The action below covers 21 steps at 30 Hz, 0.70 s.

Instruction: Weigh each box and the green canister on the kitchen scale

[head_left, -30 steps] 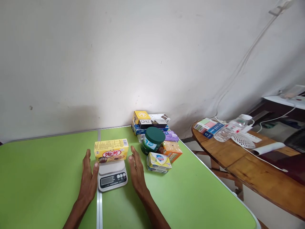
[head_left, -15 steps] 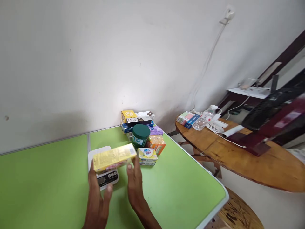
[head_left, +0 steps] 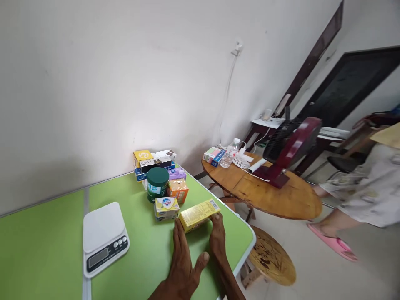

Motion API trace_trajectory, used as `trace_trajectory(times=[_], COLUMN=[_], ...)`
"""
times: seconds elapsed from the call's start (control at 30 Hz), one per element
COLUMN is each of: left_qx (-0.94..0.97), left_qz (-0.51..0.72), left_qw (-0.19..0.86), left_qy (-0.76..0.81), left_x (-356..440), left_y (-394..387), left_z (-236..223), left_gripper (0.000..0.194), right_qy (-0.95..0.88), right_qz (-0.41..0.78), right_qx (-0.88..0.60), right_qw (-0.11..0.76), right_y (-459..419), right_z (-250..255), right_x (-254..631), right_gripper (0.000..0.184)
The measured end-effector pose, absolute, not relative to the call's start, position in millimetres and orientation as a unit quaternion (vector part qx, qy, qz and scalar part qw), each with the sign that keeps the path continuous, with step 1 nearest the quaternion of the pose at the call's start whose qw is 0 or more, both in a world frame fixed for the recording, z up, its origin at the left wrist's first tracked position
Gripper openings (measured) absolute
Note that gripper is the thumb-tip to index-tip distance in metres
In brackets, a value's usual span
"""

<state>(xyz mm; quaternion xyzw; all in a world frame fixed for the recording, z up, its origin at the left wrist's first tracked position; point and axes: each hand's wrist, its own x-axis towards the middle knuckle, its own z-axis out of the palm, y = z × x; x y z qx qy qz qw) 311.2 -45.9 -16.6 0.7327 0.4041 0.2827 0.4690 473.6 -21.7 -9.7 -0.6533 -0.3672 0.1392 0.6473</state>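
A yellow box (head_left: 200, 213) with small print and a barcode at one end is between my two hands, at or just above the green table's right side. My left hand (head_left: 184, 258) presses its fingers to the box's left end, thumb sticking out. At the right end, the fingers of my right hand (head_left: 218, 239) grip the corner. Beside the box's left end lies a yellow-and-white soap pack (head_left: 166, 208). Behind that stand a green-lidded jar (head_left: 158, 183) and an orange pack (head_left: 178, 190). The white digital scale (head_left: 104, 233) sits to the left with nothing on its plate.
Stacked boxes (head_left: 153, 162) and a purple pack (head_left: 177, 173) stand by the wall. A wooden table (head_left: 243, 187) to the right carries a bottle (head_left: 230, 154) and a fan (head_left: 290, 150). Below is a round stool (head_left: 271, 258). Another person's leg (head_left: 339, 223) shows far right.
Both hands have carried the yellow box from above the scale to the right, beside the soap pack. The view has turned right, bringing another person into sight.
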Motion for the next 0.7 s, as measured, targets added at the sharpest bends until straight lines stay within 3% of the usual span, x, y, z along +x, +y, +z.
trace_trajectory(times=[0.43,0.57,0.7], left_qx=[0.748,0.755,0.771], left_qz=[0.304,0.293,0.239], left_qw=[0.466,0.460,0.469], left_qy=[0.361,0.364,0.359], left_x=[336.6,302.4,258.8], left_y=[-24.0,-33.4,-48.0], left_z=[-13.8,-18.6,-34.3], left_gripper=[0.099,0.087,0.086], right_qy=[-0.349,-0.269,-0.226], right_qz=[0.137,0.118,0.153], right_qx=[-0.647,-0.707,-0.727], right_qw=[0.664,0.643,0.630], right_y=[34.3,11.0,-41.9], right_z=[-12.3,-21.0,-29.6], right_x=[497.8,485.9,446.9], right_gripper=[0.069,0.077,0.069])
